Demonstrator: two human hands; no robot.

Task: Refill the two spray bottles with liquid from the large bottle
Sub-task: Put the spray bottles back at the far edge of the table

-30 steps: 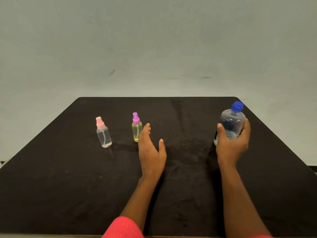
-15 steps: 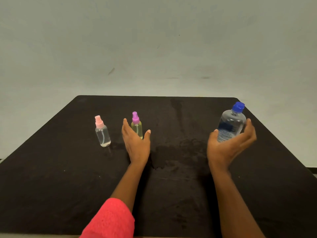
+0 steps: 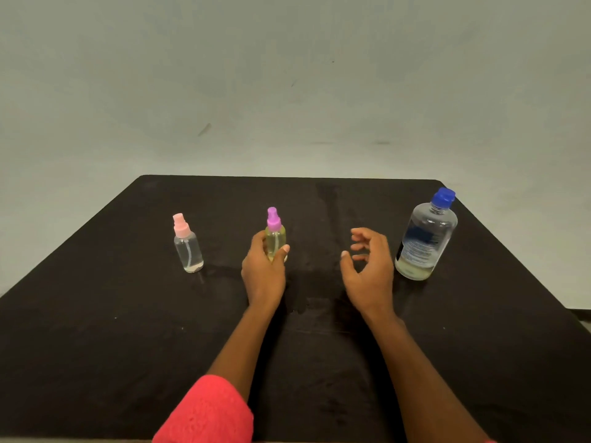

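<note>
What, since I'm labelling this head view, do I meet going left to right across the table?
In order: pink-capped spray bottle → purple-capped spray bottle → right hand → large bottle. The left hand grips the purple-capped one and overlaps it, so it gets no separate place.

On the black desk (image 3: pixel 96 330), the left hand (image 3: pixel 263 273) grips the yellowish spray bottle with the purple cap (image 3: pixel 275 238), fingers and thumb curled round its body. The right hand (image 3: pixel 367 270) hovers with loosely curled fingers, holding nothing, just left of the large blue-capped bottle (image 3: pixel 427 238). A clear spray bottle with a pink cap (image 3: pixel 187 247) stands upright at left. A red sleeve (image 3: pixel 204 410) shows at the near edge.
</note>
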